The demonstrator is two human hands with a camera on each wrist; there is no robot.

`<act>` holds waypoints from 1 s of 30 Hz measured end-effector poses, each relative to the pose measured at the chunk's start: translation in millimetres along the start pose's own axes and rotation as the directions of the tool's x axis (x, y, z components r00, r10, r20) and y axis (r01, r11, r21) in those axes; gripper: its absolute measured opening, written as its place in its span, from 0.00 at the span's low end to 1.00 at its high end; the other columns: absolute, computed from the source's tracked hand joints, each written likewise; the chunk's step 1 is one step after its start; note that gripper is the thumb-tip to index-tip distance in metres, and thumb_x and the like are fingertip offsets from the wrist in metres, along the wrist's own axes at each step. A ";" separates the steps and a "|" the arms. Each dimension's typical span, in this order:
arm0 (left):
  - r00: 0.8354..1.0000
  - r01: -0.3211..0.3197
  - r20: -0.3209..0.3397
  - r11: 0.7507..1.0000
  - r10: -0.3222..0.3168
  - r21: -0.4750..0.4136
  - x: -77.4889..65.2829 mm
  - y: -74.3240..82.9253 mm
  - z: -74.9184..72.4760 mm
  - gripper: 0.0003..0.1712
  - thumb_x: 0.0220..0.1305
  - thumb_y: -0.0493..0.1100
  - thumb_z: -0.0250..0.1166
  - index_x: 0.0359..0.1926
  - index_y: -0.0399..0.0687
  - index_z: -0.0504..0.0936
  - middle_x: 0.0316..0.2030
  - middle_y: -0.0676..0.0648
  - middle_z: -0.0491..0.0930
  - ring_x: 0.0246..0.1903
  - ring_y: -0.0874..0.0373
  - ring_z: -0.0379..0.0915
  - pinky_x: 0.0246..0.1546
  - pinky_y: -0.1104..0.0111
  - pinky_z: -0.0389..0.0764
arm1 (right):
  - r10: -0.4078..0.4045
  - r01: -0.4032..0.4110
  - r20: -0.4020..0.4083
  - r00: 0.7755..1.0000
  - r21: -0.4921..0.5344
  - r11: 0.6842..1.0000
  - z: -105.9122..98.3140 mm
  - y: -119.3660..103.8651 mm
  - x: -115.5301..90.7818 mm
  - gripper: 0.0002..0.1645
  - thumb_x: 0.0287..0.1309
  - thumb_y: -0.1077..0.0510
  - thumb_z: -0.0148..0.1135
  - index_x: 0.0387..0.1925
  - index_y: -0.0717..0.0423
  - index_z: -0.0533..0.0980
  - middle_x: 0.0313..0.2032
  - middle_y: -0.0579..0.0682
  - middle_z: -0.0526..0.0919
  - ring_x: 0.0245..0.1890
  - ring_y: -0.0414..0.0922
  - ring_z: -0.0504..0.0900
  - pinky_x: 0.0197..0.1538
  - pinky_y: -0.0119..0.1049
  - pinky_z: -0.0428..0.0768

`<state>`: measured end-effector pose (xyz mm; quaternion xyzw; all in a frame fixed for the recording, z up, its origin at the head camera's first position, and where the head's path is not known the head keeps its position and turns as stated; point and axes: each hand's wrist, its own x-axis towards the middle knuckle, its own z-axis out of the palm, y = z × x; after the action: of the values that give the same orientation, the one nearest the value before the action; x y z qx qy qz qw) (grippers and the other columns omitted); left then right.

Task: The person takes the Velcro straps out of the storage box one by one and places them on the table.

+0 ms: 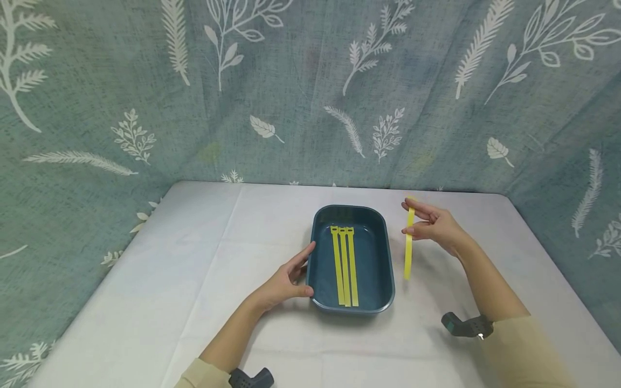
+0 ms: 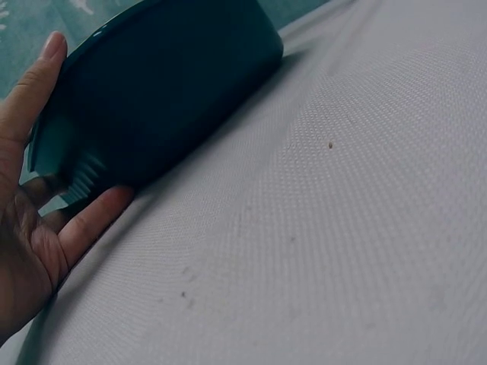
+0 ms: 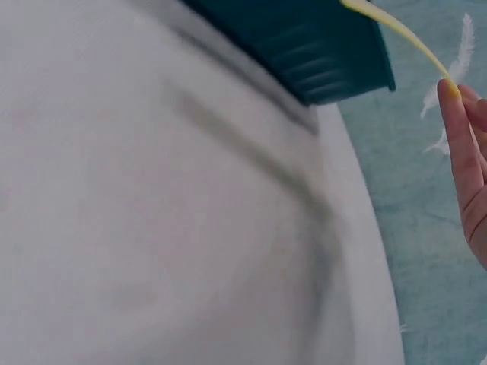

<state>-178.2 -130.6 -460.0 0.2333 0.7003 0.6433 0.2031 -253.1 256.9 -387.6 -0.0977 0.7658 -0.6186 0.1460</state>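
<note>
White tablecloth (image 1: pixel 271 221) lies below the right hand (image 1: pixel 434 224), pinching a likely light, bendy cable tie (image 1: pixel 408 260), best held near one end; the left hand (image 1: pixel 281 285), fingers splayed, touches the tray (image 1: pixel 375 275).

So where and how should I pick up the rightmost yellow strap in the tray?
Probably best pinched mid-length, from above and the right: the rightmost strap is long and narrow, with bare tray floor on its right and another strap close along its left.

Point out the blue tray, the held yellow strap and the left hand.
Blue tray (image 1: pixel 371 267), head view: bare inner floor.
Held yellow strap (image 1: pixel 408 255), head view: lower half.
Left hand (image 1: pixel 283 283), head view: middle of the hand.
</note>
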 end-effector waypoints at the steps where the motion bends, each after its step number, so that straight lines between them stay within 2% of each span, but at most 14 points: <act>1: 1.000 -0.001 0.000 1.000 0.001 0.001 -0.1 0.1 -0.2 0.61 0.45 0.56 0.75 0.74 0.61 0.47 0.75 0.51 0.41 0.72 0.44 0.43 0.71 0.58 0.50 | -0.001 0.001 0.006 1.000 -0.003 1.000 -0.5 1.9 -1.7 0.47 0.55 0.64 0.65 0.72 0.53 0.53 0.71 0.55 0.55 0.41 0.40 0.85 0.45 0.36 0.83; 8: 1.000 0.003 -0.004 1.000 -0.003 0.006 -1.2 1.1 -0.3 0.58 0.47 0.56 0.75 0.73 0.67 0.48 0.75 0.52 0.42 0.72 0.44 0.44 0.71 0.58 0.50 | -0.010 0.011 0.059 0.998 -0.021 1.000 -2.0 17.9 -11.9 0.47 0.55 0.66 0.65 0.72 0.58 0.52 0.71 0.60 0.53 0.41 0.39 0.85 0.44 0.34 0.83; 14: 1.000 0.009 -0.006 1.000 -0.009 0.015 -0.7 0.4 -0.3 0.57 0.47 0.57 0.74 0.73 0.71 0.49 0.74 0.52 0.42 0.72 0.45 0.43 0.70 0.58 0.51 | 0.007 -0.006 0.064 0.998 -0.015 1.000 3.0 33.2 -16.6 0.46 0.53 0.67 0.66 0.71 0.61 0.54 0.70 0.61 0.55 0.40 0.40 0.86 0.44 0.32 0.83; 22: 1.000 0.006 -0.006 1.000 -0.006 0.021 -1.9 0.2 -1.5 0.60 0.48 0.56 0.74 0.75 0.60 0.46 0.75 0.51 0.41 0.72 0.44 0.42 0.70 0.57 0.50 | 0.009 -0.008 0.111 0.994 -0.009 1.000 11.5 49.8 -16.7 0.48 0.47 0.72 0.68 0.68 0.66 0.56 0.68 0.64 0.55 0.38 0.43 0.86 0.47 0.32 0.82; 30: 1.000 -0.001 -0.011 0.999 0.002 0.034 -0.1 -0.4 -1.0 0.59 0.48 0.56 0.74 0.74 0.60 0.47 0.74 0.53 0.43 0.72 0.47 0.42 0.70 0.56 0.50 | 0.017 -0.011 0.100 0.995 -0.063 0.998 15.6 57.8 -16.9 0.47 0.47 0.73 0.67 0.69 0.64 0.57 0.69 0.64 0.56 0.38 0.41 0.86 0.45 0.29 0.82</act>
<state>-178.7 -131.5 -460.4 0.2335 0.7121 0.6328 0.1947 -230.1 260.6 -445.3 -0.1278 0.7772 -0.5876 0.1855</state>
